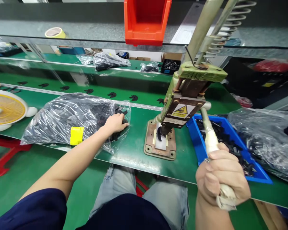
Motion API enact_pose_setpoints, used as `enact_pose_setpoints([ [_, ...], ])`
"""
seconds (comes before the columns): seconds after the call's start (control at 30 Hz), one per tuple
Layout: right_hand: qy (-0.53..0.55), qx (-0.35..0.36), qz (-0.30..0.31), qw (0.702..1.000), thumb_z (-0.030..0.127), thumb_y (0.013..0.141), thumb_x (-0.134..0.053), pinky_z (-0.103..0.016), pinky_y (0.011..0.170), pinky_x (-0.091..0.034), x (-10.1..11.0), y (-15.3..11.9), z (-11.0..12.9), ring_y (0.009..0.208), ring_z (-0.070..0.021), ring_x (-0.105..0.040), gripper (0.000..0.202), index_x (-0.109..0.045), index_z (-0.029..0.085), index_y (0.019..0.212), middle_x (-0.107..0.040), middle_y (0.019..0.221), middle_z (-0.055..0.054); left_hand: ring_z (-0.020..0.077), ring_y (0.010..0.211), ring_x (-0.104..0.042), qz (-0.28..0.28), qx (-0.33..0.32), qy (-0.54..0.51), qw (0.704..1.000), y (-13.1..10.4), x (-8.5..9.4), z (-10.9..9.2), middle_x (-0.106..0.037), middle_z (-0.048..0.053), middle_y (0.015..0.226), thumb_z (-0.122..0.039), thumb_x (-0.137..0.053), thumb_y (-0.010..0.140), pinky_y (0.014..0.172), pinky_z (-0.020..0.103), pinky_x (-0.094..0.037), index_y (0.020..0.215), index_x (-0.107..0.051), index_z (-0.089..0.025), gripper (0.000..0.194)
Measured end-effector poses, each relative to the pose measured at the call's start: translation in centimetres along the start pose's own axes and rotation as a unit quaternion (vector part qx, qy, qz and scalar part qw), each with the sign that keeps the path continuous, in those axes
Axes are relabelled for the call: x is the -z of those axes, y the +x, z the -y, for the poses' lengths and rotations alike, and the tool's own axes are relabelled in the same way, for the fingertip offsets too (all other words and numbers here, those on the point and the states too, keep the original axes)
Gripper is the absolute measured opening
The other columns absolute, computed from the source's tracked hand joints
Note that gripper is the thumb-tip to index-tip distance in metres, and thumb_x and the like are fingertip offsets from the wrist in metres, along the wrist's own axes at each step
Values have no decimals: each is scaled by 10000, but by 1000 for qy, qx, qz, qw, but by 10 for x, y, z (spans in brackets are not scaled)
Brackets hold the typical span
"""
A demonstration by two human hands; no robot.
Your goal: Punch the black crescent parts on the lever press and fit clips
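My left hand reaches into the mouth of a clear plastic bag full of dark flat parts. Its thumb and fingers are apart on the black parts, with some fingertips hidden. My right hand is wrapped round the tape-covered lever handle of a green hand press. Under the press's ram, a small curved black part lies on a metal plate on the press base.
A blue bin of black parts stands right of the press, beside another plastic bag. Several black pieces lie in a row on the green belt behind. A fan is at the left; an orange bin hangs above.
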State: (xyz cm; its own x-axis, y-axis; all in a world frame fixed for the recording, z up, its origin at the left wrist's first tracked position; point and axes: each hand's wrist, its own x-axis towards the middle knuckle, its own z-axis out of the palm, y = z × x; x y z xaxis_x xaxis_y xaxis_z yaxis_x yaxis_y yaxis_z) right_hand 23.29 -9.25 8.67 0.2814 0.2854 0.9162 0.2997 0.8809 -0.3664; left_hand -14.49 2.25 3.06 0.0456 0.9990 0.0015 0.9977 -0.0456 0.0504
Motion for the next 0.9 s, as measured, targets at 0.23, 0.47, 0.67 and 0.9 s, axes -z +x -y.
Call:
enact_pose_setpoints([
  [0.23, -7, -9, 53, 999, 219, 717, -724, -627, 1002, -530, 6, 3, 5, 731, -201, -627, 198, -558, 244, 611, -602, 632, 27, 307, 1046, -731, 41, 30, -44, 998, 6, -17, -13, -757, 150, 1113, -509, -757, 847, 872, 350, -504, 1239, -523, -177, 565],
  [0.47, -15, -10, 53, 998, 257, 798, -725, -607, 1014, -535, 6, 2, 8, 768, -184, -636, 254, -550, 233, 615, -592, 639, 29, 265, 944, -714, 35, -35, -141, 989, 0, -24, -39, -733, 90, 969, -298, -653, 919, 777, 331, -478, 980, -537, -225, 150],
  [0.67, -20, -16, 60, 998, 279, 811, -717, -609, 1025, -535, 7, 2, 10, 775, -186, -631, 266, -545, 233, 615, -579, 636, 22, 198, 732, -678, 55, -45, -381, 922, -7, -23, -73, -643, 11, 708, -329, -645, 917, 659, 286, -462, 746, -395, -244, 314],
  [0.9, -38, -20, 59, 997, 303, 822, -714, -628, 1027, -535, 6, 1, 11, 777, -197, -629, 281, -533, 244, 615, -563, 635, 25, 111, 584, -598, 111, 20, -657, 745, -16, -27, -118, -603, -36, 643, -473, -863, 751, 589, 229, -473, 749, -538, -187, 433],
])
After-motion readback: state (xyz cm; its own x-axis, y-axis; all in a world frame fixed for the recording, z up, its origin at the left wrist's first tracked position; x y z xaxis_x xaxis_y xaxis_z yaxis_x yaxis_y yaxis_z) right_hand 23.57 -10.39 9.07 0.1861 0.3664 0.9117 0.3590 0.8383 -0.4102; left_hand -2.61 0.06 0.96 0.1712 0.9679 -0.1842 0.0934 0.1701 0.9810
